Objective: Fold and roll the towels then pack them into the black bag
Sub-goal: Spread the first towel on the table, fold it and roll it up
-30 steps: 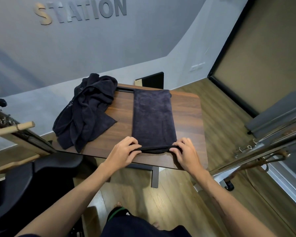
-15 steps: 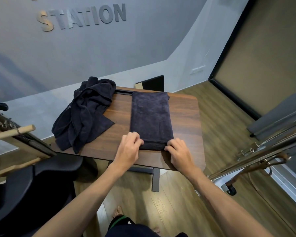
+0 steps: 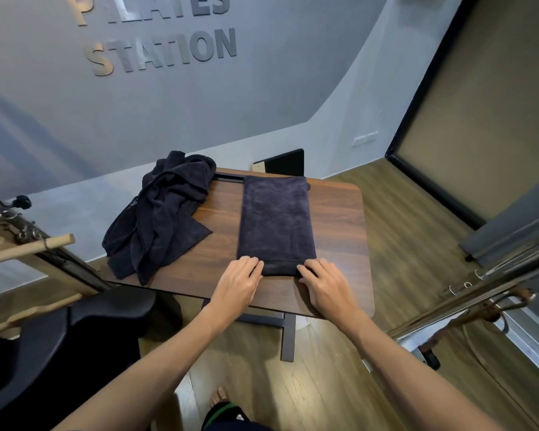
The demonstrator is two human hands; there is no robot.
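Wood-grain surface with rounded corners, on a dark metal leg. Grey wall behind carries raised lettering reading "STATION" beneath a partly cropped word. Wood-plank floor. Black padded seat at lower left. Wooden dowel at left. Metal rails at right. White wall outlet.

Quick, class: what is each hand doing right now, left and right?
Left hand: fingers curled on the left end of the folded towel, at its rolled near edge.
Right hand: fingers curled on the right end.
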